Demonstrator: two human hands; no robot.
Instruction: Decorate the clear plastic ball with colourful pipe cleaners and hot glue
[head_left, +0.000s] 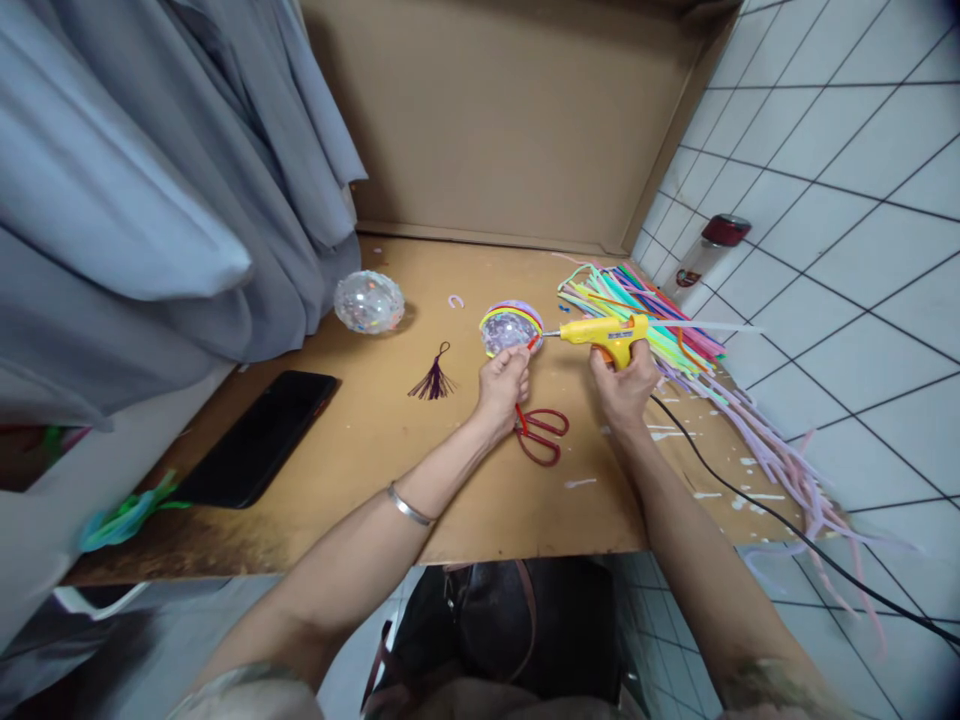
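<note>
My right hand (626, 385) is wrapped round a yellow hot glue gun (592, 331), with a clear glue stick jutting from its back. Its nozzle points left, at the right edge of a clear plastic dome (510, 332) banded with purple, red and yellow strips. Fingers pinched, my left hand (504, 388) holds a red pipe cleaner (532, 342) against the dome's lower right side; its other end shows below the hand. Just under that hand lie red-handled scissors (546, 436). A dark purple tassel (433, 378) rests to the left.
A second clear ball (369, 302) stands at the back left, near a grey curtain (165, 180). A black phone (259, 438) lies at left. Colourful pipe cleaners (637, 295) cover the right side, and the gun's black cord (739, 490) trails off the table. A jar (709, 250) stands by the tiled wall.
</note>
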